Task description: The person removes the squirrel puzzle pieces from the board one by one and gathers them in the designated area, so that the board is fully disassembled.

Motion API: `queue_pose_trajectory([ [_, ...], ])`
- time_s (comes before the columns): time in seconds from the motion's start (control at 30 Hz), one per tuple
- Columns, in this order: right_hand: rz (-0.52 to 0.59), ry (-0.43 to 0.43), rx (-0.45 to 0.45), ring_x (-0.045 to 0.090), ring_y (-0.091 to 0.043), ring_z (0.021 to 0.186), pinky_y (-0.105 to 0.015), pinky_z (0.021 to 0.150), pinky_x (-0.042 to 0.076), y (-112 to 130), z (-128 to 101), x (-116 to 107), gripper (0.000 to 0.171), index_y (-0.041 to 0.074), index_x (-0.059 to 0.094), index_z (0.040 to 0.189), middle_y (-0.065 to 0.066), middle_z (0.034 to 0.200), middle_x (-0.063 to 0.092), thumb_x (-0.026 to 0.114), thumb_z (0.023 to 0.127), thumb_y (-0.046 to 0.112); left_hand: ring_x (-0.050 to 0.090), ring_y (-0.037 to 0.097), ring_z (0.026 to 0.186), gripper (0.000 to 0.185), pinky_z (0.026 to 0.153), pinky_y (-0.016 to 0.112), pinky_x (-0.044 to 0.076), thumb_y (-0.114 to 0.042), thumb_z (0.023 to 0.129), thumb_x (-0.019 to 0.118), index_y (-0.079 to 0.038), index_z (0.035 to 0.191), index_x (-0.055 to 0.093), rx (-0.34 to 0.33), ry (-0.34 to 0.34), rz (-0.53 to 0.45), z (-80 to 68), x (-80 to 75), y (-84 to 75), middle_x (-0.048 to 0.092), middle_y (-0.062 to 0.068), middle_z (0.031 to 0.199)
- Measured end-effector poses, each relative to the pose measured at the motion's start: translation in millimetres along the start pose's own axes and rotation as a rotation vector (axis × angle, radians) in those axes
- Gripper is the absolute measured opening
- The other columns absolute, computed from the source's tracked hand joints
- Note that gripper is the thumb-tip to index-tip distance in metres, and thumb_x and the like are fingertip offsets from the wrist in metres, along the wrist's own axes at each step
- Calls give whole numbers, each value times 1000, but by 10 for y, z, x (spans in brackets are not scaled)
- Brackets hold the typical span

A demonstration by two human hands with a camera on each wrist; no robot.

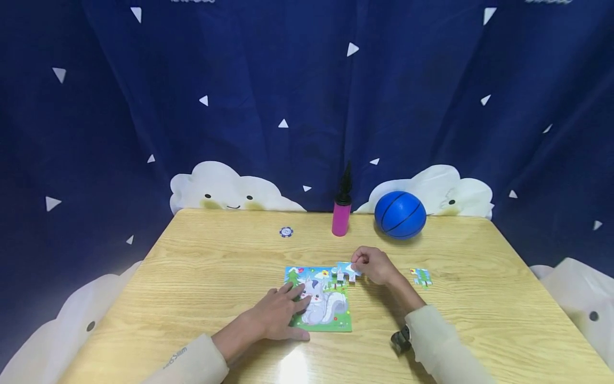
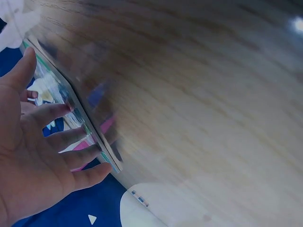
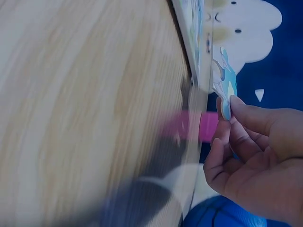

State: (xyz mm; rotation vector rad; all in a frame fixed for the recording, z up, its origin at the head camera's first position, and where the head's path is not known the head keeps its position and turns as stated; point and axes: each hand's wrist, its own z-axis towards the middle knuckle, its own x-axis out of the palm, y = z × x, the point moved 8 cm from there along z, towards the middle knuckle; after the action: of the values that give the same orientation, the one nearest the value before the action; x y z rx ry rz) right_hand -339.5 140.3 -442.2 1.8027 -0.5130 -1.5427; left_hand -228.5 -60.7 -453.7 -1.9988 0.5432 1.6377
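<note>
A jigsaw puzzle point(image 1: 328, 309) with a grey squirrel on green grass lies on the table. My left hand point(image 1: 280, 312) rests on its left side, fingers spread and fairly straight; the left wrist view shows those fingertips point(image 2: 105, 169) along the puzzle's edge. Between thumb and fingers, my right hand point(image 1: 376, 265) pinches a light-blue puzzle piece point(image 3: 228, 87), raised above the table in the right wrist view. In the head view that piece overlaps the puzzle's upper right corner. Another puzzle piece point(image 1: 423, 277), with a green tree on it, lies to the right of my right hand.
Behind the puzzle stands a pink hand pump point(image 1: 341, 217) with a black top. A blue ball point(image 1: 400, 215) sits at the back right, and a small round chip point(image 1: 286, 232) lies at the back. A dark blue curtain point(image 1: 307, 96) hangs beyond the wooden table point(image 1: 216, 250).
</note>
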Motion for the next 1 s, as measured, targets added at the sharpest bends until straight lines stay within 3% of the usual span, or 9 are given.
queue_pose_trajectory([
  [0.5,-86,-16,-6,49,-12,68,-22,57,39,-435,-127,-493,5,0,63,89,-5,77,59,63,86,4,36,41,136,81,101,56,41,-66,80,57,-15,141,46,-3,-3,0,-4,-6,-8,36,14,152],
  [0.73,-66,19,62,48,-13,66,-25,55,41,-655,-159,-572,6,-2,62,90,-6,76,58,58,87,1,36,41,137,82,102,56,41,-67,80,57,-15,141,46,-4,1,5,0,0,-13,35,14,152],
  [1.0,-128,28,130,53,-16,67,-27,56,44,-846,-146,-640,6,1,65,91,-4,76,60,61,87,5,35,42,137,82,102,57,40,-67,80,57,-14,142,45,-4,-3,5,19,-2,-27,35,14,152],
])
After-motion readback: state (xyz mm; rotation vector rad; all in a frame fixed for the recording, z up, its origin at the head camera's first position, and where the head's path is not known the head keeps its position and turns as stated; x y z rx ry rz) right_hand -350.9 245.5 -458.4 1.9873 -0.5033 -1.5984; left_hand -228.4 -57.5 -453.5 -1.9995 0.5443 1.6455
